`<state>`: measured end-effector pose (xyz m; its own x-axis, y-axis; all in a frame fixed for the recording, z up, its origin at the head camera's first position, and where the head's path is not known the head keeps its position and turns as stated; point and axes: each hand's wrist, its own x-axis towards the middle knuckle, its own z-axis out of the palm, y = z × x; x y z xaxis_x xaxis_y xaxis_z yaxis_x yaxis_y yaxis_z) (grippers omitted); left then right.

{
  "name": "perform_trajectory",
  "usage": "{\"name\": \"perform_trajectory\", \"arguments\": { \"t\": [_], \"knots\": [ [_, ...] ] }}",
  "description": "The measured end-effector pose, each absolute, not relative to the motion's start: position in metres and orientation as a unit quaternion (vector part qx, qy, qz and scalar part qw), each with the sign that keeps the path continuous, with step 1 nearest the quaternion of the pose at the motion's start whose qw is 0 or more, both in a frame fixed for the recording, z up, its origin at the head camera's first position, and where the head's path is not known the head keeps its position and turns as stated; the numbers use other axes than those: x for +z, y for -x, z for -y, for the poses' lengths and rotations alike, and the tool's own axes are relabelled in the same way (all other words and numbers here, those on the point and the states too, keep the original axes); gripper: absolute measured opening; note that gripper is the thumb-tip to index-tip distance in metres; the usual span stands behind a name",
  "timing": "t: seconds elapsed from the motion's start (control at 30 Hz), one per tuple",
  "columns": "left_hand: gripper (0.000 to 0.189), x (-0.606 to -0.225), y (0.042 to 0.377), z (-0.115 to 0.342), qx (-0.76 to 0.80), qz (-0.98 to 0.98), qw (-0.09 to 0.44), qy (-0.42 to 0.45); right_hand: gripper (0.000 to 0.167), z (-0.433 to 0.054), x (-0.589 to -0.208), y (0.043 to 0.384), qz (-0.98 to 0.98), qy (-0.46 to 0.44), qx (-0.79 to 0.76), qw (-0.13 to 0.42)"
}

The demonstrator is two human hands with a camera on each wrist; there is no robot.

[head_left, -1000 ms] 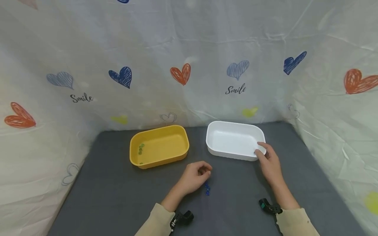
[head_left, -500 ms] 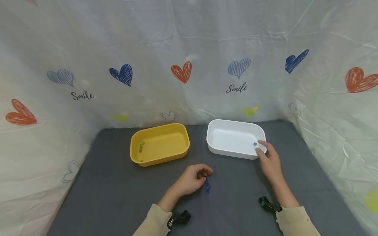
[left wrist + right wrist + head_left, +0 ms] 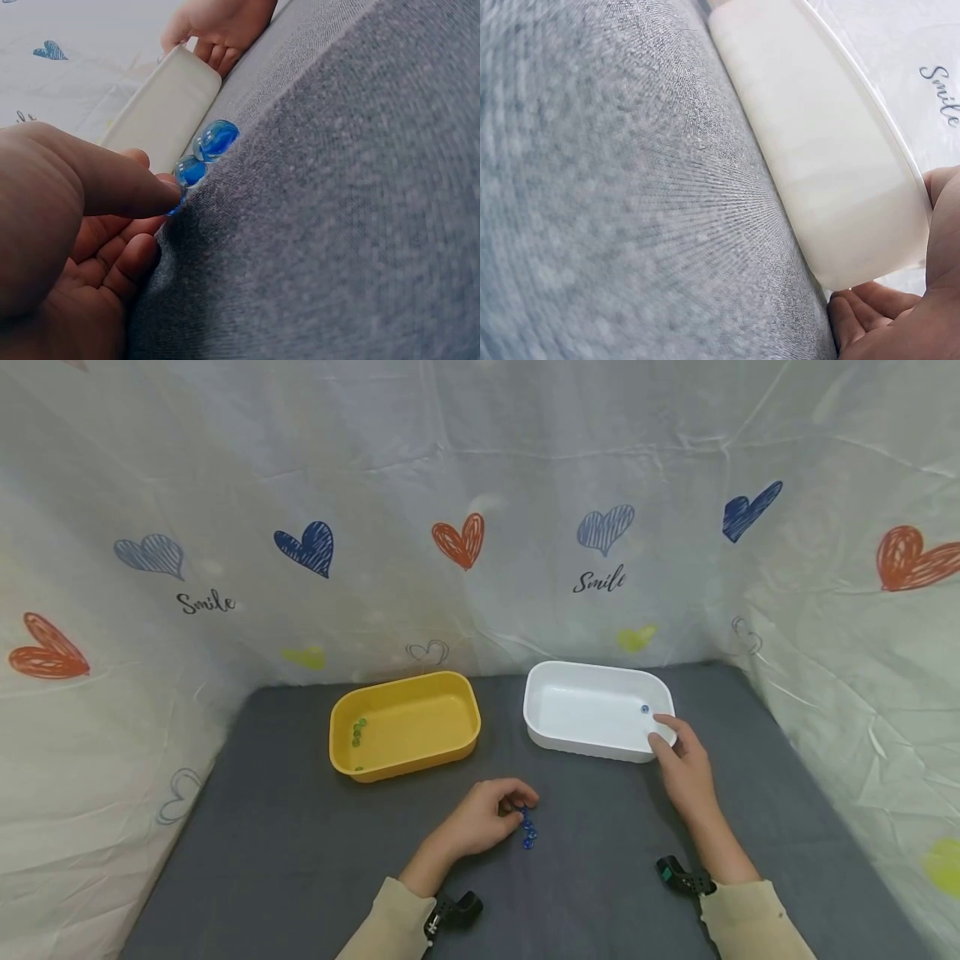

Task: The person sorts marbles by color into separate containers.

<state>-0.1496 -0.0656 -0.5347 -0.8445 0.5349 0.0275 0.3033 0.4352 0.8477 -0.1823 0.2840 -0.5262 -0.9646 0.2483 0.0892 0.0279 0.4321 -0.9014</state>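
Observation:
My left hand (image 3: 483,818) rests low over the cloth, fingers loosely bent. Its thumb touches the nearest of several blue glass marbles (image 3: 218,140), which lie in a short line on the cloth. In the head view, its index fingertip stands apart from that marble. My right hand (image 3: 686,777) is at the near right corner of the white tray (image 3: 577,749), thumb and index finger reaching over the rim with nothing visible between them. In the right wrist view its other fingers (image 3: 862,311) lie outside the wall. One blue marble (image 3: 645,709) sits inside the tray near the index finger.
A yellow tray (image 3: 420,767) stands left of the white one, with several green marbles (image 3: 357,732) along its left side. Dark grey cloth (image 3: 300,877) covers the table. A white curtain with printed hearts (image 3: 458,541) hangs behind and at both sides.
A blue marble has appeared in the white tray and rolled away from the right fingers toward the back. The left thumb has drawn back slightly, showing more of the marble line.

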Motion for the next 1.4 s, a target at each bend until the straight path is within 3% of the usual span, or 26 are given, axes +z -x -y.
{"name": "perform_trajectory", "arguments": {
  "t": [0.87,1.4],
  "knots": [
    [0.017,-0.53,0.154,0.061,0.487,-0.83,0.114,-0.248,0.049,-0.289,-0.525,0.183,0.844,0.078,0.52,0.106],
    [0.02,-0.494,0.185,0.042,0.499,-0.827,0.072,-0.248,0.048,-0.286,-0.526,0.183,0.844,0.081,0.52,0.1]
  ]
}}
